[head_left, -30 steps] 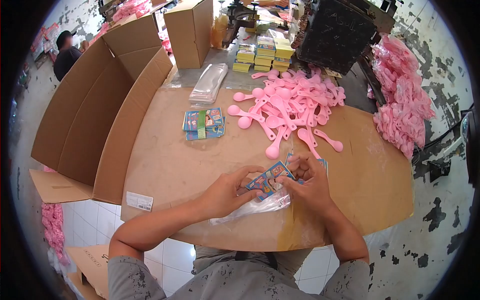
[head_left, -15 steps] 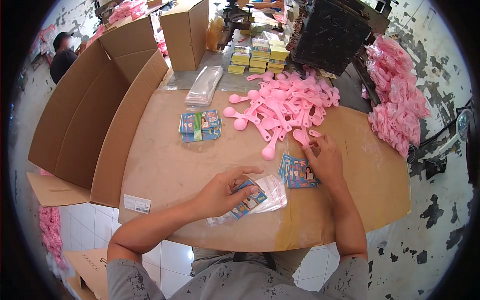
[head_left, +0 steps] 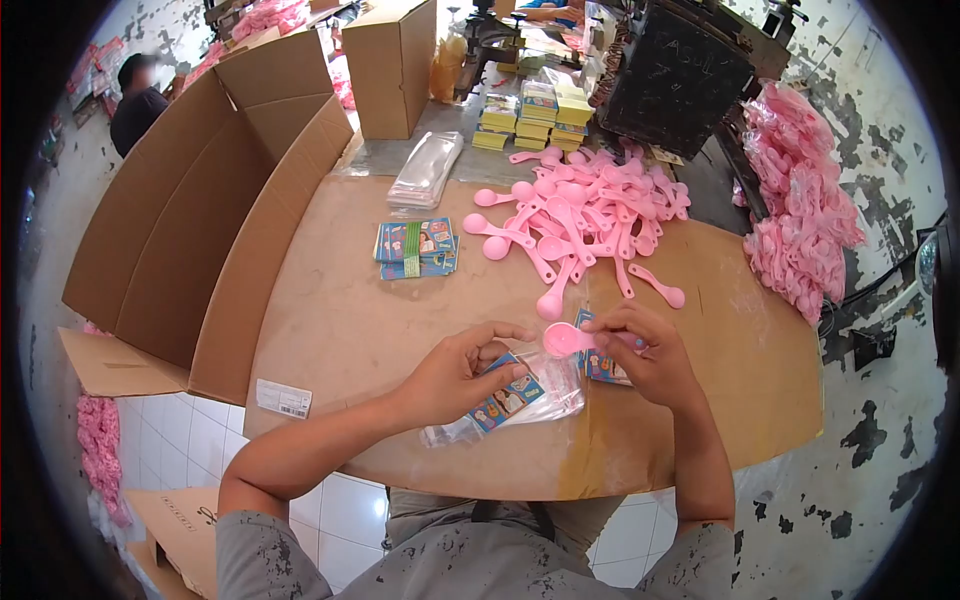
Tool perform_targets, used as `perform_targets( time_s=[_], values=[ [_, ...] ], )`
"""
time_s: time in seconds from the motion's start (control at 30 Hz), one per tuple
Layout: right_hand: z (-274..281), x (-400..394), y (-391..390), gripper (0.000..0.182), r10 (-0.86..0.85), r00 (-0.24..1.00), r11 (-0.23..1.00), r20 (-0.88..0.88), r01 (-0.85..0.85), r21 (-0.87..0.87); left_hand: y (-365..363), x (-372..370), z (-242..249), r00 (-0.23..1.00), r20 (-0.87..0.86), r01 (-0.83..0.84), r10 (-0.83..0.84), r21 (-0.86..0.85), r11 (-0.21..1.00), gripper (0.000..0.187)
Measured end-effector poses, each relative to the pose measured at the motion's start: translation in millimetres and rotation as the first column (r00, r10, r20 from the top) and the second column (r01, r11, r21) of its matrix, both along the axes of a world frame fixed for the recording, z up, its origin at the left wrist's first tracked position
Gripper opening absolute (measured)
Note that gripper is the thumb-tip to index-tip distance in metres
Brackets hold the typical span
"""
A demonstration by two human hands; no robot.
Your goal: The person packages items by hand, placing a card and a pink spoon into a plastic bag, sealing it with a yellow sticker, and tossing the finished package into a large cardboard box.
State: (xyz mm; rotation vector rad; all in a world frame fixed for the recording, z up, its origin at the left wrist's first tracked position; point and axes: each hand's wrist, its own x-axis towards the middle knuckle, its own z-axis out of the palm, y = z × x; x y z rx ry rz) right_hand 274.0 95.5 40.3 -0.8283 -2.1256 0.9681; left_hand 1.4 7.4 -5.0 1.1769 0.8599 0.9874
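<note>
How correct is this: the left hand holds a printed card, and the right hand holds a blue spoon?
Only the colour is wrong: the spoon is pink, as the head view shows. The right hand holds it, and the left hand holds a printed card.

Black box with scrawled writing, towards the bench's far edge; white barcode label at the near left corner.
</note>
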Motion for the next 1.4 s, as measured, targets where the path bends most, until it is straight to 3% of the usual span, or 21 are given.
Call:
perform_targets(
  time_s=[0.07,0.17,0.23,0.33,0.47,0.57,0.63,0.67,0.77,0.83,0.9,0.97,1.0,1.1,1.13,1.2,1.23,1.3,1.33,1.4],
  values=[
    [8.4,-5.5,-6.9,0.016,-0.030,0.999,1.000,-0.037,0.029,-0.004,-0.4,-0.3,0.3,1.000,-0.016,0.001,-0.001,-0.004,1.000,0.039],
    [12.9,-7.1,-5.6,0.015,0.076,0.996,0.995,0.038,-0.078,0.064,-0.9,2.1,-0.9,1.000,0.000,-0.022,0.022,0.018,1.000,0.040],
    [20.1,-12.0,-8.4,0.015,0.158,0.983,0.987,0.099,-0.159,0.004,-1.7,4.2,-5.9,0.998,0.011,-0.062,0.061,0.071,0.996,0.038],
    [29.9,-17.1,-8.1,0.014,0.235,0.949,0.971,0.210,-0.239,-0.008,-1.1,-3.3,2.1,0.977,-0.213,0.037,-0.018,0.081,0.996,0.032],
    [35.7,-20.9,-1.5,0.015,0.302,0.920,0.946,0.249,-0.321,0.039,-5.1,-2.0,5.6,0.981,-0.190,0.046,-0.033,0.063,0.997,0.030],
    [39.8,-34.8,-7.7,0.020,0.280,0.929,0.960,0.242,-0.274,-0.057,-5.5,-2.9,10.4,0.974,-0.216,0.072,-0.063,0.036,0.997,0.030],
    [22.3,-46.8,-9.3,0.031,0.269,0.956,0.960,0.113,-0.276,0.051,-7.7,-1.8,11.3,0.973,-0.220,0.082,-0.074,0.026,0.996,0.030],
    [15.0,-52.4,-12.6,0.038,0.267,0.963,0.957,0.047,-0.270,0.105,-7.4,-0.2,5.5,0.987,-0.137,0.095,-0.088,0.045,0.994,0.030],
    [5.7,-67.4,-34.4,0.056,0.439,0.873,0.860,-0.211,-0.476,-0.182,-3.8,1.9,-11.5,0.987,0.084,0.135,-0.140,0.065,0.989,0.031],
    [-6.5,-64.6,-31.9,0.061,0.443,0.817,0.746,-0.370,-0.565,-0.353,-2.5,-0.1,-10.0,0.964,0.197,0.180,-0.181,0.025,0.983,0.031],
    [-5.6,-55.4,-20.6,0.062,0.460,0.776,0.702,-0.431,-0.615,-0.358,-1.3,-9.4,3.2,0.957,0.156,0.254,-0.245,-0.039,0.966,0.033],
    [12.9,-41.0,1.7,0.059,0.523,0.760,0.748,-0.386,-0.626,-0.220,-1.9,-12.3,6.2,0.946,0.162,0.294,-0.281,-0.066,0.953,0.035],
    [24.5,-42.2,-9.2,0.041,0.452,0.852,0.860,-0.265,-0.495,-0.125,-1.3,-12.3,3.7,0.941,0.181,0.299,-0.285,-0.059,0.952,0.036],
    [24.3,-40.5,-12.0,0.022,0.553,0.831,0.828,-0.062,-0.556,-0.066,-2.1,-15.6,3.4,0.912,0.270,0.350,-0.309,-0.119,0.929,0.037],
    [27.1,-41.4,-14.2,0.019,0.514,0.849,0.851,-0.119,-0.523,-0.056,-2.8,-16.0,4.2,0.897,0.305,0.376,-0.318,-0.151,0.914,0.037],
    [41.2,-43.3,-22.2,0.013,0.428,0.873,0.892,-0.234,-0.450,-0.045,-4.3,-7.8,8.6,0.925,0.280,0.260,-0.256,0.025,0.965,0.036],
    [52.5,-43.1,-24.9,0.014,0.436,0.899,0.897,-0.044,-0.430,0.099,-4.5,-4.9,10.3,0.937,0.270,0.198,-0.223,0.117,0.973,0.036],
    [75.8,-43.1,-29.8,0.015,0.326,0.889,0.816,0.321,-0.436,0.379,-6.4,-4.2,7.2,0.994,0.038,0.085,-0.101,0.303,0.949,0.040],
    [80.3,-43.3,-34.2,0.015,0.289,0.922,0.850,0.258,-0.371,0.375,-7.0,-5.2,7.3,0.997,-0.068,0.045,-0.019,0.400,0.915,0.042],
    [83.9,-45.2,-43.5,0.015,0.209,0.968,0.906,0.137,-0.245,0.346,-10.9,-11.1,17.4,0.988,-0.151,0.104,-0.030,0.513,0.852,0.046]
  ],
)
